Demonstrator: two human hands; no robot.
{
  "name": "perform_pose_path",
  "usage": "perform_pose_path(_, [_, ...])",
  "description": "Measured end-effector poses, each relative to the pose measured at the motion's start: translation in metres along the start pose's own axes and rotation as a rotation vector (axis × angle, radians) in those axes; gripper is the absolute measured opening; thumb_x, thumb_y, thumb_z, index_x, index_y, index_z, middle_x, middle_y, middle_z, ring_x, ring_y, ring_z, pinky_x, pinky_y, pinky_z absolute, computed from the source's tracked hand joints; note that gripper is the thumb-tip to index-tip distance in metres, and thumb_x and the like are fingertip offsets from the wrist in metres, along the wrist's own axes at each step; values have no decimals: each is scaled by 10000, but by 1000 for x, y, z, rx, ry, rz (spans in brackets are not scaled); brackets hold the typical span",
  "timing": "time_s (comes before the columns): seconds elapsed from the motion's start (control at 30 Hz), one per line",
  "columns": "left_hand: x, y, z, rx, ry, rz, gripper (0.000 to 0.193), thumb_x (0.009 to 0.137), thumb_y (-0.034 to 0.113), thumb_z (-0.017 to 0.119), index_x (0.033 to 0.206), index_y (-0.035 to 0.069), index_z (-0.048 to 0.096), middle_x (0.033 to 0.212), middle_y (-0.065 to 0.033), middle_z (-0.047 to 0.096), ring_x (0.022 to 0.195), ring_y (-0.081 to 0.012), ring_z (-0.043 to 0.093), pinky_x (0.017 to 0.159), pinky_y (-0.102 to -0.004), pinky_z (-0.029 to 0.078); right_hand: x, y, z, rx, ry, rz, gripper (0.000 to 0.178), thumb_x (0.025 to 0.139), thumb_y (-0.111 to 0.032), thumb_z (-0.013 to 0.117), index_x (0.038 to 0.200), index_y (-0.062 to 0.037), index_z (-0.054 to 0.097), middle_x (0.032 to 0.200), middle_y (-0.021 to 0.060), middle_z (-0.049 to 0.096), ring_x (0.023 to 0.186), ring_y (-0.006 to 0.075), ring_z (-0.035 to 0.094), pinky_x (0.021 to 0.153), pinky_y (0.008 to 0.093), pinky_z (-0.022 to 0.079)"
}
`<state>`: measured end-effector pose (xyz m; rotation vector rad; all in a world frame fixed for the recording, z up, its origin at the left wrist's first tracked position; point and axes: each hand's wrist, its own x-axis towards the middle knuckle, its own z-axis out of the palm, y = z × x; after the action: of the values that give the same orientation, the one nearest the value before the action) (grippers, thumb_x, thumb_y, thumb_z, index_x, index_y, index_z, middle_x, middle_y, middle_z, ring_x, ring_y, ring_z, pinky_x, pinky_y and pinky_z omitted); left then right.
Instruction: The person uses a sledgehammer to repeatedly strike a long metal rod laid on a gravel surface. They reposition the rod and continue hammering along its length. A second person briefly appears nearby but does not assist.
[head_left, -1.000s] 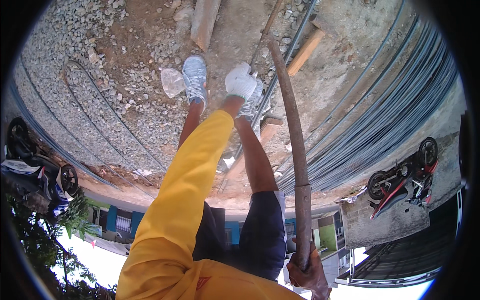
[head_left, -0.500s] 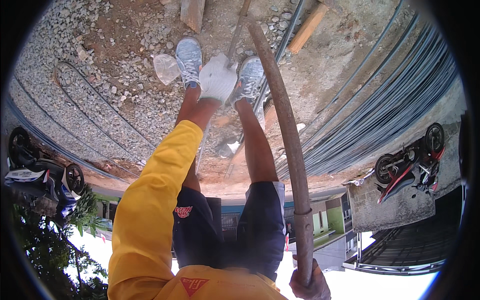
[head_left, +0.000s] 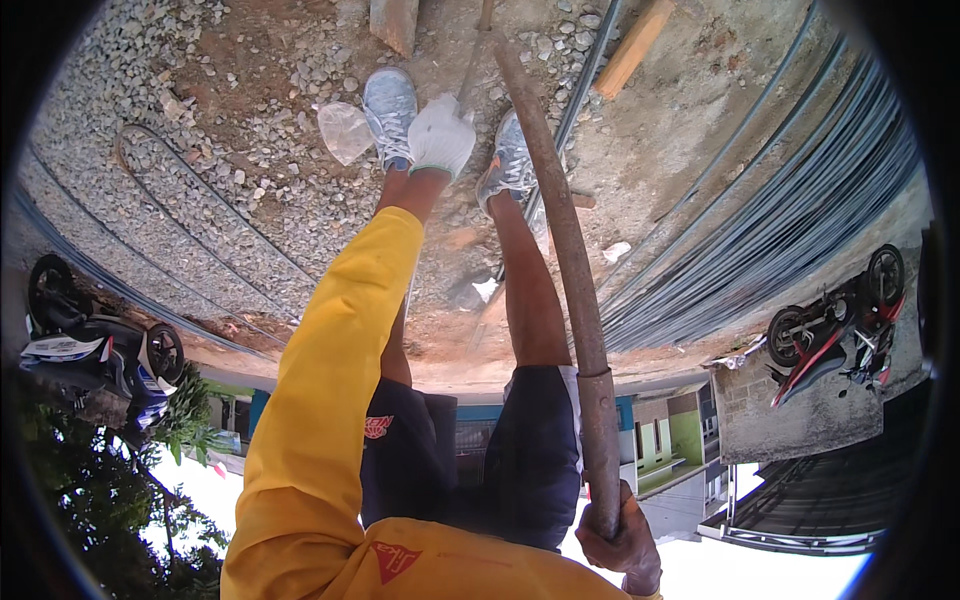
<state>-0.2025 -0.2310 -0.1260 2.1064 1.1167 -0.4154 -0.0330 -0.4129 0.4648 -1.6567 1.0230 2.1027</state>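
My left hand (head_left: 442, 138), in a white knitted glove, is closed between my two shoes, low over the ground. A thin steel bar (head_left: 474, 70) runs from it toward the far edge, with its gripped part hidden by the glove. Bare, my right hand (head_left: 622, 545) wraps round the near end of a long rusty metal pipe (head_left: 562, 220). This pipe slants up past my right leg, with a collar joint in its lower part. Its far end lies close to the thin bar; whether they join I cannot tell.
Many long steel bars (head_left: 770, 215) lie bundled at right. Bent bars (head_left: 215, 205) cross gravel at left. Wood pieces (head_left: 635, 50) (head_left: 393, 25) lie ahead, and a clear plastic bag (head_left: 344, 132) is by my left shoe (head_left: 390, 110). Motorcycles (head_left: 105, 345) (head_left: 838, 325) stand on both sides.
The whole view has shifted slightly. My right hand and the pipe's near end have come up a little in the picture. My left hand stays on the thin bar.
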Motion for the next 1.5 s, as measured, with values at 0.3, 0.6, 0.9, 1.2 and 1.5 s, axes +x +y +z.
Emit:
perform_pose_path(0.3, [12,-17,-1,95,-128,47,238,930,291,745,963,61,692,931,-210,735,950,-423,718,836,-497,572,36,16,71,-290,58,-263,695,922,-43,788,1517,-40,427,1002,75,645,862,154,655,766,357,545])
perform_pose_path(0.6, [22,-28,1,-34,-146,-50,245,940,303,732,920,61,698,920,-221,745,940,-431,727,818,-497,577,71,16,106,-346,129,62,657,928,-79,761,1499,-61,437,995,120,677,890,240,702,770,428,570])
perform_pose_path(0.9, [-2,-3,-41,-23,-234,-62,278,919,303,745,1018,46,712,925,-205,741,942,-429,716,806,-488,567,48,9,81,-307,94,-4,664,924,-92,761,1503,-57,439,1006,137,689,908,251,714,785,434,574])
perform_pose_path(1.2, [-24,-4,-59,-54,-153,8,277,905,291,758,892,34,654,880,-226,695,913,-454,696,787,-540,544,15,19,59,-257,49,57,671,921,-104,761,1507,-53,440,1017,154,702,926,261,726,800,441,578])
perform_pose_path(1.5, [-12,-27,-5,-94,-37,87,165,906,212,700,890,52,666,829,-206,664,887,-452,685,789,-543,541,60,1,95,-290,125,11,678,917,-117,762,1512,-49,442,1028,171,715,944,272,737,815,448,581])
